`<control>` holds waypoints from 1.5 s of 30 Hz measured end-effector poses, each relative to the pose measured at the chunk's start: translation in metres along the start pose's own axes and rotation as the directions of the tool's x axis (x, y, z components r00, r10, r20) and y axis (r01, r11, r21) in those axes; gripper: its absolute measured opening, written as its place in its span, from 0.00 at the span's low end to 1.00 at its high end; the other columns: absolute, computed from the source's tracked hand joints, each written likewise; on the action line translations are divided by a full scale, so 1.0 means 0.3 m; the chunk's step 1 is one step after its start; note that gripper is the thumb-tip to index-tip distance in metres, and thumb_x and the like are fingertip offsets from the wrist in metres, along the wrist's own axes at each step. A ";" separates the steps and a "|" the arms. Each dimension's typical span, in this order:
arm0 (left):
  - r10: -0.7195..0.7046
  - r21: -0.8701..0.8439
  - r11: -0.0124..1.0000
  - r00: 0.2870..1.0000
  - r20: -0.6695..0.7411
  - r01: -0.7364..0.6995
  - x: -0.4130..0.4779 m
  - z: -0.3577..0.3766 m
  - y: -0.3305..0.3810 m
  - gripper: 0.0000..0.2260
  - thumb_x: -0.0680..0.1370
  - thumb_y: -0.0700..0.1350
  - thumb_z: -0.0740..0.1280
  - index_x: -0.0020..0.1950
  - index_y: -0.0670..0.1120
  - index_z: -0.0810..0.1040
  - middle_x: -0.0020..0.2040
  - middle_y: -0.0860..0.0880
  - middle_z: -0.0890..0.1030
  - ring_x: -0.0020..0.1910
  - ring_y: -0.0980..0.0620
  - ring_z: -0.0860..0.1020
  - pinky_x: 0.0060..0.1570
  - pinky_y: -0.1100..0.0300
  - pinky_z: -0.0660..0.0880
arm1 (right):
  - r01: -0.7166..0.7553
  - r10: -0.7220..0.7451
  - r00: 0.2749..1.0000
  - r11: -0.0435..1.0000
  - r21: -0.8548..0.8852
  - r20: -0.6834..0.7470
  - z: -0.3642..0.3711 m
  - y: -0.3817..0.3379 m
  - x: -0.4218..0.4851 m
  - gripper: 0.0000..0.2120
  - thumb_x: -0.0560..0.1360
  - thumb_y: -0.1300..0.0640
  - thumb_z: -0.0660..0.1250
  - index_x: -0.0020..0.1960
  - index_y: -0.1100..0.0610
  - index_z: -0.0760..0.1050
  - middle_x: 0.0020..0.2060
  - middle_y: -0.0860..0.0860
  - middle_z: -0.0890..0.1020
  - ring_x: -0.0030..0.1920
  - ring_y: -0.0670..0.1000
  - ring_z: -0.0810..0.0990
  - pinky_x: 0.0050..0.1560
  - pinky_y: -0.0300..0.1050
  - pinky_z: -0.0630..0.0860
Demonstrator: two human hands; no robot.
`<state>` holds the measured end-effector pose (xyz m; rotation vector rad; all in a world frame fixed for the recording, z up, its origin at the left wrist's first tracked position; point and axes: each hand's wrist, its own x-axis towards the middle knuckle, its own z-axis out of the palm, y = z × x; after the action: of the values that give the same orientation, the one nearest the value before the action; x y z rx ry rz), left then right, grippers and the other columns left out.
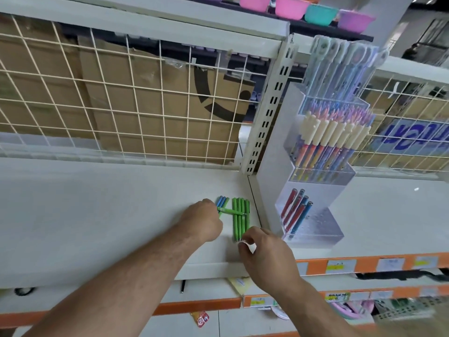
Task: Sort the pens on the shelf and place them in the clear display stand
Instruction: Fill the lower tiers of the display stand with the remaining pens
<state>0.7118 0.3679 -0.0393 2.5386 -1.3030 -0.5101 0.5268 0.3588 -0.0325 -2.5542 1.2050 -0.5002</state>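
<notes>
Several green pens (240,221) lie side by side on the white shelf (97,215). One green pen (232,211) lies across them, and my left hand (206,221) grips its left end. Blue pens (222,201) lie just beyond that hand, partly hidden. My right hand (263,251) has its fingers curled at the near tips of the green row; whether it pinches one I cannot tell. To the right stands the clear display stand (315,229), its lowest tier holding red and blue pens (295,210).
The stand's upper tiers hold cream-capped coloured pens (332,137) and packaged pens (345,64). A wire grid (121,93) with cardboard behind backs the shelf. A slotted upright post (269,113) divides the bays. Orange price strips (364,263) line the shelf edge. Coloured bowls (291,7) sit above.
</notes>
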 end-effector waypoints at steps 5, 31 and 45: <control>0.016 0.084 0.996 0.999 0.031 -0.019 -0.009 -0.012 0.009 0.07 0.73 0.46 0.66 0.47 0.46 0.71 0.40 0.50 0.73 0.41 0.47 0.75 0.36 0.59 0.68 | 0.013 -0.013 1.000 1.000 0.000 0.009 -0.006 0.003 0.013 0.06 0.77 0.49 0.67 0.48 0.50 0.79 0.42 0.47 0.81 0.38 0.50 0.79 0.35 0.45 0.73; 0.037 0.343 0.938 0.999 0.033 -0.046 -0.092 -0.025 0.016 0.11 0.77 0.38 0.62 0.59 0.43 0.73 0.56 0.47 0.79 0.54 0.47 0.79 0.43 0.59 0.69 | 0.128 -0.130 0.985 0.991 0.026 0.115 0.031 0.019 0.094 0.07 0.77 0.48 0.64 0.48 0.50 0.77 0.40 0.49 0.81 0.39 0.52 0.80 0.38 0.47 0.75; -0.133 -0.007 0.991 0.988 0.079 0.134 -0.116 -0.070 -0.017 0.08 0.80 0.46 0.56 0.53 0.45 0.73 0.56 0.45 0.79 0.50 0.45 0.76 0.46 0.58 0.70 | 0.117 -0.124 0.982 0.992 0.052 0.142 0.023 0.011 0.105 0.08 0.78 0.48 0.64 0.52 0.50 0.78 0.44 0.48 0.82 0.42 0.51 0.81 0.42 0.45 0.77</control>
<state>0.7052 0.4005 -0.0152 2.6327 -1.1566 -0.6492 0.5461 0.3329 -0.0338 -2.5875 0.9841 -0.3546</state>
